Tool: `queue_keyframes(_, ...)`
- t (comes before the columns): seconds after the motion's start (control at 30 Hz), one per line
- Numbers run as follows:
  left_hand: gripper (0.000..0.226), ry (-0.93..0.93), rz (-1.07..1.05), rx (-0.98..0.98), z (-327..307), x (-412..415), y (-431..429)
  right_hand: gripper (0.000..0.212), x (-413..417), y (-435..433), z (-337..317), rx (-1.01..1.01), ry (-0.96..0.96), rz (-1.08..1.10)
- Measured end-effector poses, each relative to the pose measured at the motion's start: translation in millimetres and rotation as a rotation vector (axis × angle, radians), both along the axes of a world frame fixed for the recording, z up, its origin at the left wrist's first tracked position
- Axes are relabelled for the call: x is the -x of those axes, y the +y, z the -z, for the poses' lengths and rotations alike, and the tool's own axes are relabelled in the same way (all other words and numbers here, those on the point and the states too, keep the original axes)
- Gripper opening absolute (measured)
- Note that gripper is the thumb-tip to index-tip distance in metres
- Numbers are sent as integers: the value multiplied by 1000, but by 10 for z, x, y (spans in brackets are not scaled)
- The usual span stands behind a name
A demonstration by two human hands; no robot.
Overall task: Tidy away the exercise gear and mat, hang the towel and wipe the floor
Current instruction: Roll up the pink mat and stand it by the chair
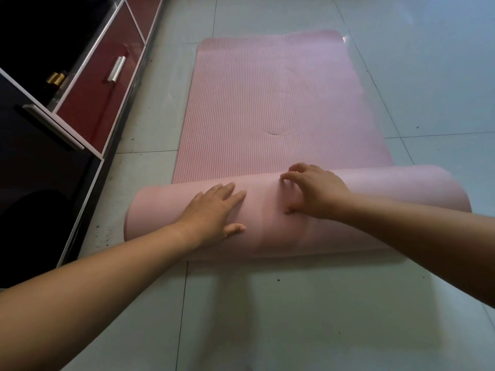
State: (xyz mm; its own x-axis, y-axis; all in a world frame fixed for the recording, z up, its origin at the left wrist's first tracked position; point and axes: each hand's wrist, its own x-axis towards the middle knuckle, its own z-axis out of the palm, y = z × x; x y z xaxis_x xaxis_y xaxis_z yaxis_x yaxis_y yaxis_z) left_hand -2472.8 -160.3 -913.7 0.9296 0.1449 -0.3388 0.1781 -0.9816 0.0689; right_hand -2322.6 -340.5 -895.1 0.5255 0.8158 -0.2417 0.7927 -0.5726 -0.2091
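A pink ribbed exercise mat (278, 103) lies on the tiled floor and stretches away from me. Its near end is curled into a thick smooth roll (375, 199) that lies across the view. My left hand (214, 212) lies flat on the left half of the roll, fingers straight and together, thumb out to the side. My right hand (313, 191) sits on top of the roll near its middle, fingers bent and spread, fingertips and thumb pressing into the foam. No towel or other exercise gear shows.
A low dark-red cabinet (99, 84) with white trim and a metal drawer handle (116, 69) runs along the left, close to the mat's left edge. Pale glossy floor tiles (267, 317) spread in front of the roll and to the right of the mat.
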Motion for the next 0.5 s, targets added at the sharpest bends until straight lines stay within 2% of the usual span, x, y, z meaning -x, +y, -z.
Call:
queue_keyframes(0.17, 76, -25, -12, -17, 3, -117, 76, 58, 148, -29, 35, -16, -31, -94)
queue_keyframes(0.33, 74, -41, -39, -11, -26, -219, 100, 85, 259, -96, 104, 103, -119, -161)
queue_keyframes(0.5, 59, -127, -87, 57, -74, -269, 95, 83, 77, 27, 52, 70, -131, -147)
